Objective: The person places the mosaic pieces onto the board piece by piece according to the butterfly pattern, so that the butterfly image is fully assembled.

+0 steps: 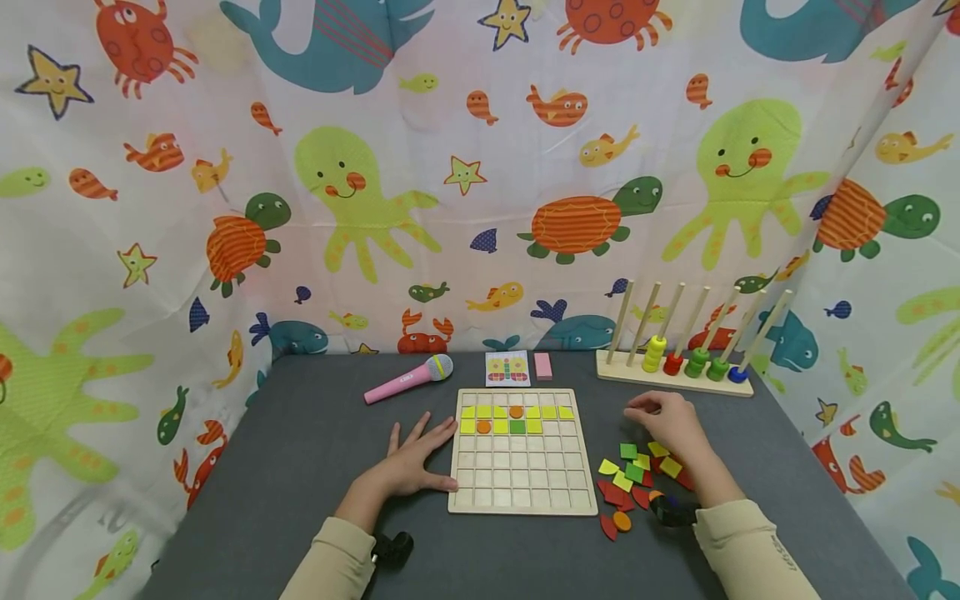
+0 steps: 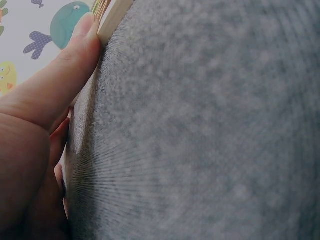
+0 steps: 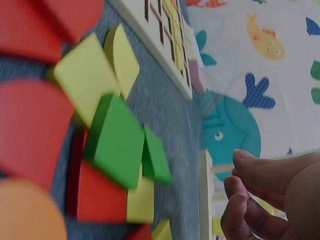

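A wooden grid board point(image 1: 517, 479) lies flat on the dark table, with yellow squares, two orange discs and a green square point(image 1: 517, 427) in two upper rows. My left hand point(image 1: 408, 462) rests at its left side, fingers spread; the thumb point(image 2: 62, 80) touches the board's edge. Over the table right of the board hovers my right hand point(image 1: 671, 425), fingers loosely bent, with no piece visible between the fingertips. Below it lies a loose pile of tiles, including a green square point(image 3: 115, 142), a yellow square point(image 3: 87, 77), red pieces point(image 1: 613, 494) and an orange disc point(image 1: 622, 522).
Behind the board lie a pattern card point(image 1: 507, 369) and a pink block point(image 1: 543, 367). A pink toy microphone point(image 1: 405, 382) is at the back left. A wooden peg stand point(image 1: 675, 379) with coloured beads stands at the back right, before a printed cloth point(image 1: 465, 225).
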Demonstrator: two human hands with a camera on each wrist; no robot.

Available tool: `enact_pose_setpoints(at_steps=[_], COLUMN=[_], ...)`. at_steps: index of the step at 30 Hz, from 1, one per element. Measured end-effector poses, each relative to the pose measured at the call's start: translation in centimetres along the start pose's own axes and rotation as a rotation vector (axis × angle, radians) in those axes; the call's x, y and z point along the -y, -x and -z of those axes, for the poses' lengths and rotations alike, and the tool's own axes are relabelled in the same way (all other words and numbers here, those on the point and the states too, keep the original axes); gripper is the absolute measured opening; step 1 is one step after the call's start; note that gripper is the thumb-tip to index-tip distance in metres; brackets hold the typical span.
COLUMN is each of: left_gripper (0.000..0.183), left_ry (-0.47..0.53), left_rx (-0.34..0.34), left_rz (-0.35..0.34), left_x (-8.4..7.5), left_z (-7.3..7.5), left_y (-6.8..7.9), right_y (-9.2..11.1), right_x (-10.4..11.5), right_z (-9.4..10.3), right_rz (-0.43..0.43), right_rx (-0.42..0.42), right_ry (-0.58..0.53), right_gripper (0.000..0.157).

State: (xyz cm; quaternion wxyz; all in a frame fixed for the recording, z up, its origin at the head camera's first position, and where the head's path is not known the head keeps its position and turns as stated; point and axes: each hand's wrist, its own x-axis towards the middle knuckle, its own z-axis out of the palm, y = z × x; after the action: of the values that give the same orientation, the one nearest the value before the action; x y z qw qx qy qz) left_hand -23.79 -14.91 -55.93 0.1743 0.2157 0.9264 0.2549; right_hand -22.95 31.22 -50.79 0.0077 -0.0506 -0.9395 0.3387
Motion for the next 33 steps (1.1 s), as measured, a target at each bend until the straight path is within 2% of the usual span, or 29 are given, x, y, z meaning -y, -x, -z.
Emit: enact_pose_setpoints(at_steps=[12,18,24,33], left_gripper=[0.11,0.109,0.11,0.109], left_ry=[-0.026,-0.031,-0.018,-0.019], left_rx=[-0.005,-0.007,-0.003,0.003], left_rz=[0.016,0.015,0.011,0.014], left_x=[-0.2,-0.3,-0.1,-0.4], left_z=[0.1,0.2,0.0,0.3], left_y=[0.1,0.1,0.1,0.2], right_y=[1.1,1.4,1.7,1.6], right_x=[-3.6,-5.1,-5.8,-5.8], right_z=[2.0,2.5,2.4,2.5], right_rz=[-0.1,-0.128,-0.176,-0.209], right_rx=[0.02,0.019,0.031,0.044], right_ry=[-0.028,-0.002,0.005,0.017], right_gripper=[0.032,0.04,0.047,0.046])
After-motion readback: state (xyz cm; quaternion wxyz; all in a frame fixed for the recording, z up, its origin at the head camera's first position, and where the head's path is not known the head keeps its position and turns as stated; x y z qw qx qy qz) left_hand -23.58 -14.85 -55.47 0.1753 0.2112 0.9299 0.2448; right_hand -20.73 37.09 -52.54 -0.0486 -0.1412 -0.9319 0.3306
